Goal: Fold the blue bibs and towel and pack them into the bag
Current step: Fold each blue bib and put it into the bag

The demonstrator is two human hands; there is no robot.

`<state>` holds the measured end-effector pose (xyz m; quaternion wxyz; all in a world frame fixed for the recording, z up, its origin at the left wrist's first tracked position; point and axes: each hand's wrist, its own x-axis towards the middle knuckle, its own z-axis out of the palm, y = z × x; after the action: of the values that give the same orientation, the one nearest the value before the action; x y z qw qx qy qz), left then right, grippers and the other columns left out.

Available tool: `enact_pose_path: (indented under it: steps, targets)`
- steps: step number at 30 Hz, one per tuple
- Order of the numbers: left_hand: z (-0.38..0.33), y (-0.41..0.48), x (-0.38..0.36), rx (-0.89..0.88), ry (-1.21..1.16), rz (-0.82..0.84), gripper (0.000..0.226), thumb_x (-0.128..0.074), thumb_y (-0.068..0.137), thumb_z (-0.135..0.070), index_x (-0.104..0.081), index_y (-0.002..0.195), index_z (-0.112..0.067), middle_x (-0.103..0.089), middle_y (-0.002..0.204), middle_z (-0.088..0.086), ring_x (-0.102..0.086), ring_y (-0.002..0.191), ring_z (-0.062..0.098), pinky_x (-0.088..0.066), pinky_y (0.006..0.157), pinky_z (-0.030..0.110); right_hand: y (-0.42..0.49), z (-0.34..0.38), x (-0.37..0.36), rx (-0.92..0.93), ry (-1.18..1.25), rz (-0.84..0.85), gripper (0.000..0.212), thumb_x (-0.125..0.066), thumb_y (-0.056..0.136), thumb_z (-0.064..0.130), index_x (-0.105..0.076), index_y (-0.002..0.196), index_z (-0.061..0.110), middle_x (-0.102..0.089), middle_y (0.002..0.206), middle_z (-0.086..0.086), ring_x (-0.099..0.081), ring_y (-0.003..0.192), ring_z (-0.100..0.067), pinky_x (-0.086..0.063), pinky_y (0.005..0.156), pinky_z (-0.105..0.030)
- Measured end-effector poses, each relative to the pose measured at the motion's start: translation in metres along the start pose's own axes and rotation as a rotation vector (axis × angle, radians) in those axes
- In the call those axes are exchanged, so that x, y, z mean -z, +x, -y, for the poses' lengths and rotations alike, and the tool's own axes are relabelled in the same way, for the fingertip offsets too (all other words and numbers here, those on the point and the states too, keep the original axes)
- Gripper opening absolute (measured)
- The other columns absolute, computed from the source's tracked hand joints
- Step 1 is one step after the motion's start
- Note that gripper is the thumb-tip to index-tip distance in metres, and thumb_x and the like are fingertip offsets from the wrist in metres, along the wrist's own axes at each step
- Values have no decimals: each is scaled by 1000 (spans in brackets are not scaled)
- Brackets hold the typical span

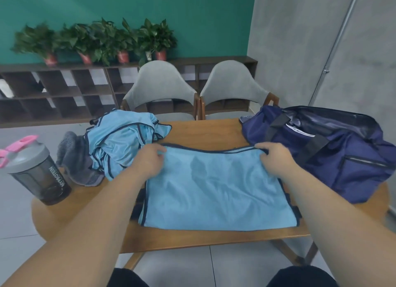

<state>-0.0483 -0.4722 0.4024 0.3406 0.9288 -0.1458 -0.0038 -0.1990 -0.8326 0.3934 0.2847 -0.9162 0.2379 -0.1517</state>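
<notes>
Here, your left hand [150,161] and right hand [276,155] each clamp a grip on the far edge of the light-blue, navy-trimmed bib [214,192] on the wooden worktop [192,239].

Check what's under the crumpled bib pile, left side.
A grey towel sticks out from under the bib pile on its left, resting on the table. How far it runs beneath, and anything else there, is covered.

On the table [188,239], bib [214,192] centre, bag [334,158] right, bib pile [122,140] and bottle [40,175] left.
</notes>
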Motion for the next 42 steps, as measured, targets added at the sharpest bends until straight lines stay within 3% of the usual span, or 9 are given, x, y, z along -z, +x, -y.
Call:
enact_pose_path:
  steps: [3,5,12,16,20,31,36,39,42]
  targets:
    - [10,-8,-31,68,163,199,35,-53,105,-10,-64,138,-9,-59,141,11,-65,115,31,-50,96,29,-4,-11,-29,-56,-79,143,47,-55,92,0,-72,131,17,-67,138,-10,-62,124,-30,-43,101,-26]
    - [19,-16,-44,61,196,175,39,-50,103,-3,-60,141,-8,-49,144,15,-64,115,31,-46,100,28,-9,-17,-41,-62,-119,150,44,-52,94,-1,-72,130,14,-62,138,-13,-63,121,-31,-45,100,-28]
    - [32,9,-38,-186,189,-184,51,-51,92,5,-61,140,-10,-48,128,9,-64,89,37,-58,82,50,3,-8,-42,-71,-169,-81,49,-48,98,6,-59,143,22,-45,142,3,-64,106,-31,-48,82,-38]
    - [28,30,-37,-165,262,-115,49,-54,95,-1,-59,143,-11,-45,136,8,-65,89,35,-59,80,51,14,3,-47,-68,-308,-18,44,-48,95,5,-55,137,18,-36,146,1,-63,92,-33,-47,75,-37]
    - [35,24,-56,-36,398,76,49,-52,98,-7,-47,146,-12,-28,154,4,-65,104,32,-56,88,49,10,-1,-68,-100,-429,102,61,-53,92,4,-42,151,12,-26,151,-3,-54,117,-30,-52,85,-40]
    - [30,29,-57,-119,630,-25,75,-49,91,7,-24,160,-9,-9,167,0,-49,57,20,-46,55,35,17,6,-72,-124,-597,101,63,-56,91,4,-38,151,10,-21,149,-6,-51,117,-28,-48,70,-37]
    - [20,25,-65,-116,698,-77,72,-49,93,0,-26,160,-8,-6,170,15,-50,127,32,-53,97,42,15,19,-80,-66,-785,49,70,-55,93,18,-30,157,4,-18,159,-17,-38,134,-33,-46,105,-41]
    - [-8,11,-79,-197,643,-119,73,-46,95,-5,-22,164,-8,-6,172,19,-21,154,39,-30,122,48,4,36,-95,102,-742,-3,69,-47,97,21,-29,160,0,-9,172,-20,-19,154,-40,-26,123,-50]
    - [-20,-5,-108,-225,540,128,64,-35,110,-38,-14,167,-17,2,176,7,0,162,30,-9,131,45,-9,41,-120,96,-499,194,66,-30,108,50,-26,163,15,0,176,-8,-1,161,-30,-9,130,-46]
